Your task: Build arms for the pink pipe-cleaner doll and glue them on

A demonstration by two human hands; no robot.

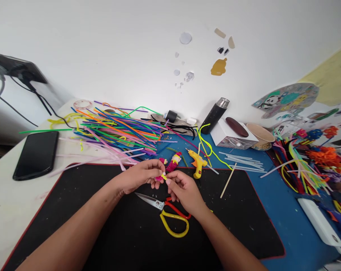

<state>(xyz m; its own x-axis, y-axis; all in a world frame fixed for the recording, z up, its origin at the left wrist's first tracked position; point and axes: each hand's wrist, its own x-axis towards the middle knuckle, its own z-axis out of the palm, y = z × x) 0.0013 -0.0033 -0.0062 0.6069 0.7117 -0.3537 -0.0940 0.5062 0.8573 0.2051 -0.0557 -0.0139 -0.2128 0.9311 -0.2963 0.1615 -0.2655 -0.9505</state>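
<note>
Head view: white wall (116, 45) far, desk below, black mat (102, 226) near, blue mat (286, 210) to its right. Pile of pipe cleaners (116, 131) far left, phone (36, 154) at left edge, flask (215, 114) and box (232, 137) far right. Scissors (170, 214) on black mat, just under right hand (187, 192), blades pointing left. Glue gun (197, 162) just right of both hands. Left hand (140, 175) and right hand meeting at mat's far edge, fingertips of both pinching small pink-and-yellow piece (162, 176) between them, above mat. Piece's long axis too small to tell. Both hands equally near. Small figure (173, 162) just beyond fingertips.
</note>
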